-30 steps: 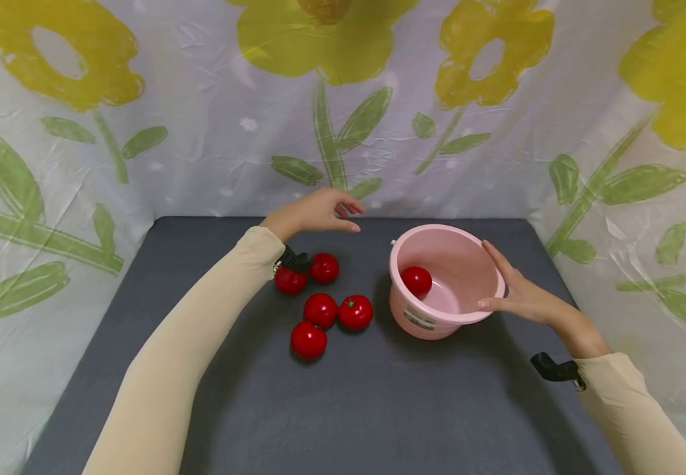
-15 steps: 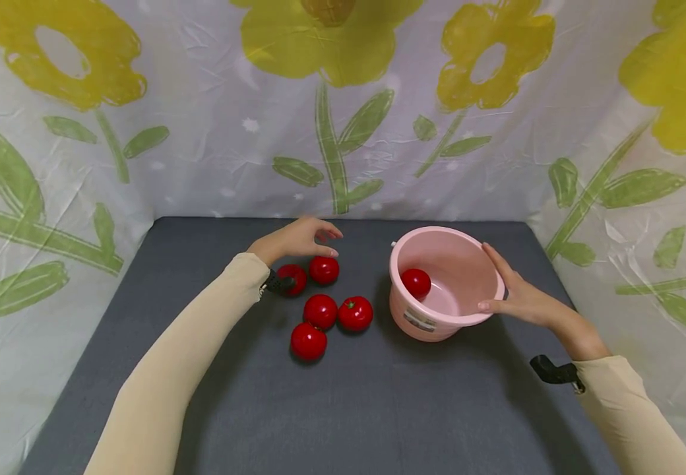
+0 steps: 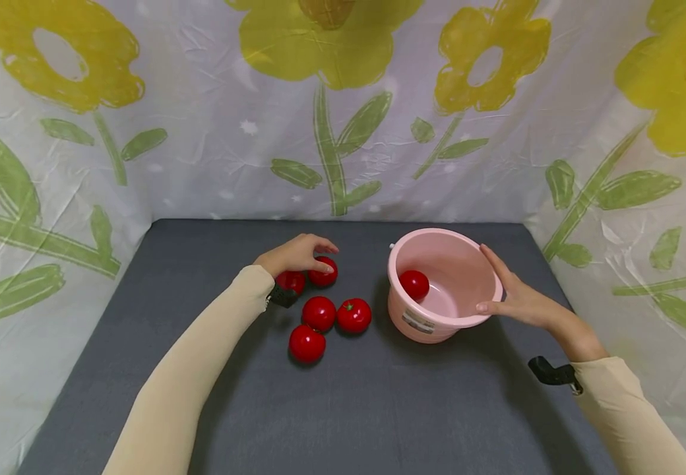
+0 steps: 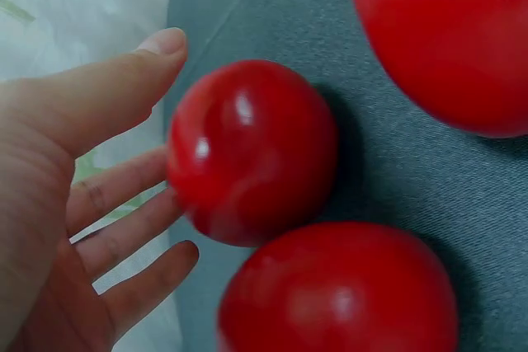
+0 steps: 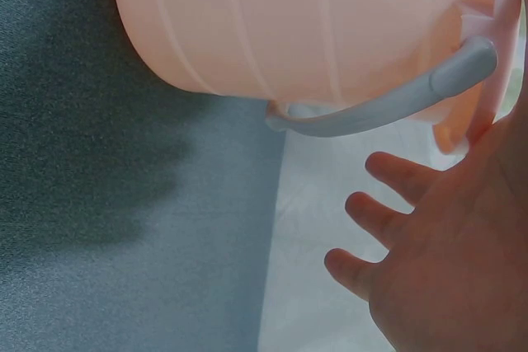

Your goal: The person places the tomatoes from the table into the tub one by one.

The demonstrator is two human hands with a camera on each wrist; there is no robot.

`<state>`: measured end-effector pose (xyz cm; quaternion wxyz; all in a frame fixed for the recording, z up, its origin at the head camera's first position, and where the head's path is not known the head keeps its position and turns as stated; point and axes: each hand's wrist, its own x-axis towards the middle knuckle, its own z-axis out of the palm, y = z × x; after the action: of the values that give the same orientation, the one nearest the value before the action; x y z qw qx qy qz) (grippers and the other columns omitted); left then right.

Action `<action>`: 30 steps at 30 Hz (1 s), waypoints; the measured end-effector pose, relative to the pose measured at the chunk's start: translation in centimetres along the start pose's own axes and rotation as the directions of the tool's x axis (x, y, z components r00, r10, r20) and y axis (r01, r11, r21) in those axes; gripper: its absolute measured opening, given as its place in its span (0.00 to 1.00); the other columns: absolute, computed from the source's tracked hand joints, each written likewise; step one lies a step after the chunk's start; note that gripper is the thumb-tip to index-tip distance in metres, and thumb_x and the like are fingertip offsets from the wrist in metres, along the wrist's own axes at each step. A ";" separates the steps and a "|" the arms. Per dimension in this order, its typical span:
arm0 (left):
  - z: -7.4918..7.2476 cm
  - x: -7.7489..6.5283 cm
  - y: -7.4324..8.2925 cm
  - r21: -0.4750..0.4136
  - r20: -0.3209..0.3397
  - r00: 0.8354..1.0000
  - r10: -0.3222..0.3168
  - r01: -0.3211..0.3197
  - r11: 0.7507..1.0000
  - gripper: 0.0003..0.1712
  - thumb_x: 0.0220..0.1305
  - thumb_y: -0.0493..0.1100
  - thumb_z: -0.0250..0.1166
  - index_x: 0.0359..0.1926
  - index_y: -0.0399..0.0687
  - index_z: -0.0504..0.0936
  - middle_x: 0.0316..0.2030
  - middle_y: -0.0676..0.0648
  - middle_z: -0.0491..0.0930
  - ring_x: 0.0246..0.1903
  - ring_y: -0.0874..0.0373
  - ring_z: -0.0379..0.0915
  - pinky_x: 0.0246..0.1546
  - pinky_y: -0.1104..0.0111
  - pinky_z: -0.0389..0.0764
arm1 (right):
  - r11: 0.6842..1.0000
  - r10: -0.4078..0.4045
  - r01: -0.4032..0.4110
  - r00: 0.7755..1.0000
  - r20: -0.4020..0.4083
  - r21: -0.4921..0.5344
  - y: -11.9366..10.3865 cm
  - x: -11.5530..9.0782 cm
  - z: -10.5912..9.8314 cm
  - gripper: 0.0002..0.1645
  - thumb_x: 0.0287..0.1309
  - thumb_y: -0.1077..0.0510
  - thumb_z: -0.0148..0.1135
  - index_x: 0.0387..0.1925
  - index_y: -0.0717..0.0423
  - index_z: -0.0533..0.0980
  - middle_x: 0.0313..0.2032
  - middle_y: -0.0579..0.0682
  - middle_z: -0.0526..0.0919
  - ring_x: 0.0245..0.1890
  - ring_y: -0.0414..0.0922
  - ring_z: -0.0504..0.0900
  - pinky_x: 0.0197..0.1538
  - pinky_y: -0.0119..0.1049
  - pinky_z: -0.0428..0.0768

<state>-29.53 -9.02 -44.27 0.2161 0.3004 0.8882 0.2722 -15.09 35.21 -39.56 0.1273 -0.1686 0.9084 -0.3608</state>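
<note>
My left hand (image 3: 297,254) reaches over the back of a group of several red tomatoes. Its thumb and spread fingers stand on either side of one tomato (image 4: 252,154), the fingertips right at its skin in the left wrist view. A second tomato (image 4: 342,298) lies against that one. The pink bucket (image 3: 420,316) stands to the right, its mouth leaning toward me. At the bucket's right side my right hand (image 3: 524,297) holds the rim, thumb over the edge and other fingers outside. Inside the bucket sits one tomato (image 3: 414,285).
Nearer to me lie a tomato with a green stem (image 3: 354,315), another tomato (image 3: 319,313) and a front tomato (image 3: 307,344). A grey handle (image 5: 388,109) hangs along the bucket's side. Flower-printed sheeting (image 3: 218,132) rises behind and beside the dark table (image 3: 343,409).
My left hand has come down and to the left, from above the table's back edge to the rear tomato. The right hand and the bucket stay where they were.
</note>
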 end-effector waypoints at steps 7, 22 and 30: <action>0.7 0.5 -0.3 -0.013 0.019 0.999 -0.026 0.027 1.000 0.31 0.63 0.46 0.69 0.66 0.44 0.74 0.65 0.44 0.75 0.67 0.46 0.68 0.68 0.53 0.70 | 1.000 -0.013 0.013 1.000 -0.009 0.009 -0.1 -0.1 0.0 0.71 0.50 0.53 0.73 0.79 0.46 0.32 0.79 0.63 0.37 0.76 0.69 0.40 0.66 0.76 0.52; 1.2 0.5 -0.3 0.028 -0.004 1.000 -0.026 0.027 0.999 0.26 0.61 0.48 0.70 0.60 0.49 0.80 0.61 0.44 0.79 0.62 0.47 0.71 0.64 0.55 0.75 | 1.000 0.001 -0.001 1.000 -0.002 0.014 -0.1 -0.1 -0.1 0.71 0.50 0.53 0.73 0.79 0.44 0.31 0.79 0.63 0.36 0.76 0.69 0.39 0.67 0.76 0.50; 0.7 1.1 0.4 -0.004 -0.021 1.000 -0.005 0.005 1.000 0.26 0.62 0.48 0.70 0.61 0.49 0.80 0.61 0.45 0.79 0.61 0.49 0.73 0.61 0.57 0.78 | 1.000 0.013 -0.013 1.000 0.003 0.021 0.3 0.0 0.1 0.71 0.51 0.53 0.72 0.79 0.42 0.30 0.79 0.62 0.35 0.77 0.68 0.38 0.67 0.76 0.50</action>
<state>-29.83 -7.80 -44.80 0.2081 0.2951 0.8906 0.2763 -15.17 35.33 -39.79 0.1326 -0.1618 0.9055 -0.3691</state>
